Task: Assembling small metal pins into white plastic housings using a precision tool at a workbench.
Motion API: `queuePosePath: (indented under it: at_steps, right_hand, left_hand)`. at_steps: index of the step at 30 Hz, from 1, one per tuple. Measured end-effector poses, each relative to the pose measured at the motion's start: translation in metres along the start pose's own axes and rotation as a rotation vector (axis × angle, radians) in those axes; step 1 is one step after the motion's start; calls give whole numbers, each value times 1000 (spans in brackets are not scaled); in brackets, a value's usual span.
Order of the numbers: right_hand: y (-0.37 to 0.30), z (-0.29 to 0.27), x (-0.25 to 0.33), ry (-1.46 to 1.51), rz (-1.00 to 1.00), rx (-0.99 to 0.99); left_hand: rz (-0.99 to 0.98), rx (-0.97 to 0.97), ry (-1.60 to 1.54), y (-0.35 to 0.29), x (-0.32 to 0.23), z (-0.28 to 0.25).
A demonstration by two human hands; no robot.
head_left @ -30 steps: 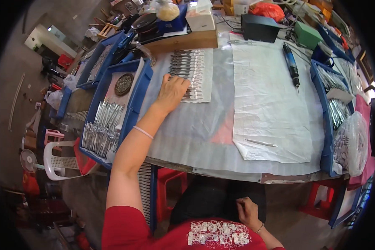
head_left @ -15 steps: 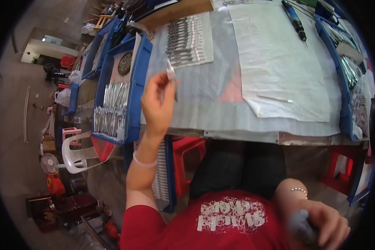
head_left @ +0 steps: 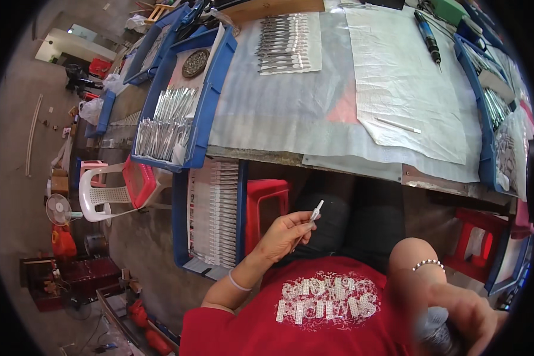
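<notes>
My left hand (head_left: 286,235) is in front of my lap, closed in a pinch on a slim metal piece with a white tip (head_left: 318,209). The tip points up and to the right; its lower end is hidden by the fingers. Close to my chest at the lower right, my right hand (head_left: 473,311) curls round a rounded grey, partly see-through object (head_left: 436,325), too blurred to name. On the table, a row of similar slim metal pieces (head_left: 285,44) lies on a white sheet. One thin metal rod (head_left: 397,125) rests on the white cloth (head_left: 418,95).
A blue tray (head_left: 210,107) of bundled metal pieces stands at the table's left, another blue tray (head_left: 488,148) at its right. A blue-black pen-shaped tool (head_left: 428,37) lies far right. Below the table are a tray of rowed pieces (head_left: 181,231) and red stools (head_left: 267,193).
My left hand has come back from over the table to my lap with the slim metal piece. My right hand stays low at the right, still round the grey object. The view has shifted.
</notes>
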State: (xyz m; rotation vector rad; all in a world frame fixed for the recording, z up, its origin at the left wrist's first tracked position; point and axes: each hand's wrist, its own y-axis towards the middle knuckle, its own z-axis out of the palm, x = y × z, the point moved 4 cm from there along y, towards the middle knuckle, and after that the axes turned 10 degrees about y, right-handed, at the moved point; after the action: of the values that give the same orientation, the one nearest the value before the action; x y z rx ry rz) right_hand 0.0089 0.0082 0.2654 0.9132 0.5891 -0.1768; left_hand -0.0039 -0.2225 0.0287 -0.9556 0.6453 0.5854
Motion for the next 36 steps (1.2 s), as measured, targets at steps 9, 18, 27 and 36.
queuePosePath:
  at_steps: [9,18,27,36]
  right_hand:
    - [-81,-61,45,-281,2048,809]
    - [-126,-124,114,-954,2329,834]
    - [-223,-103,114,-160,2767,-582]
    - [-171,-105,103,-708,2341,927]
  left_hand:
    - [-88,-14,92,7,13,-2]
    - [-352,180,-100,24,25,1]
    - [-342,216,31,20,29,12]
    - [-238,131,66,47,31,1]
